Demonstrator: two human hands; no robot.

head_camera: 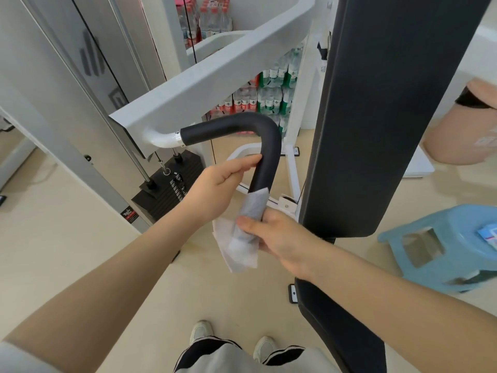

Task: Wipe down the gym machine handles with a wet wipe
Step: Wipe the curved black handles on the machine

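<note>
A curved black foam handle (pixel 258 135) juts from the white machine arm (pixel 204 76) and bends down toward me. A white wet wipe (pixel 243 238) is wrapped around the handle's lower end. My right hand (pixel 279 238) grips the wipe and the handle end inside it, thumb on top. My left hand (pixel 220 184) holds the handle just above the wipe, thumb along its left side; its fingers lie behind the handle.
A tall black back pad (pixel 384 117) stands right of the handle, with a black seat below. The weight stack (pixel 166 189) sits at the left. A blue plastic stool (pixel 443 246) and a pink bin (pixel 462 127) are at the right. Bottled water packs (pixel 258 100) are stacked behind.
</note>
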